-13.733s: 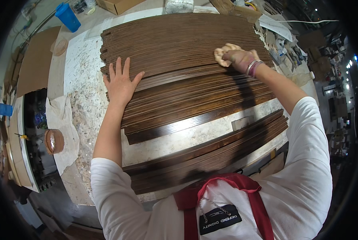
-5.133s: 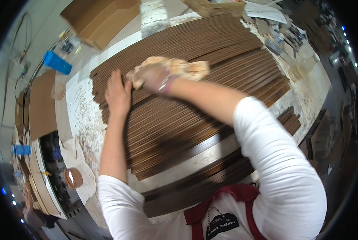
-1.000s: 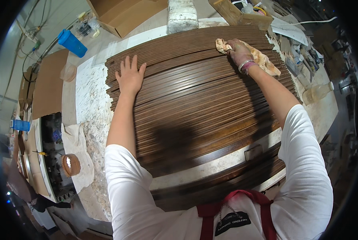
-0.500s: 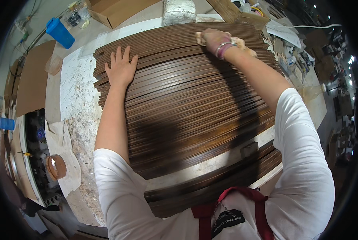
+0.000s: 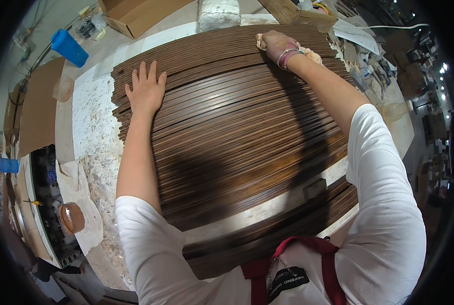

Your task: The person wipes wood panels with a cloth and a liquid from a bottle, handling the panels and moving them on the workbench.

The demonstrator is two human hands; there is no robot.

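Many long, dark brown wood strips (image 5: 222,122) lie side by side across the table. My left hand (image 5: 146,91) rests flat on their left end with its fingers spread, holding nothing. Toward the far right, my right hand (image 5: 279,47) is closed on a cream-coloured rag (image 5: 311,54) and presses it on the strips. Purple-pink stains mark that hand, and a bracelet circles its wrist. Part of the rag is hidden under the palm. Nearer to me, beyond a pale gap, another group of dark strips (image 5: 257,231) lies by my apron.
A blue tumbler (image 5: 69,48) and an open cardboard box (image 5: 135,15) stand at the far left. A white wrapped block (image 5: 219,14) sits behind the strips. Paper and scraps (image 5: 371,71) crowd the right edge. A brown round container (image 5: 71,218) stands on a cloth at left.
My right hand has slid the rag a little to the right along the far strips. My left hand stays flat on the strips, while the whole view has shifted slightly.
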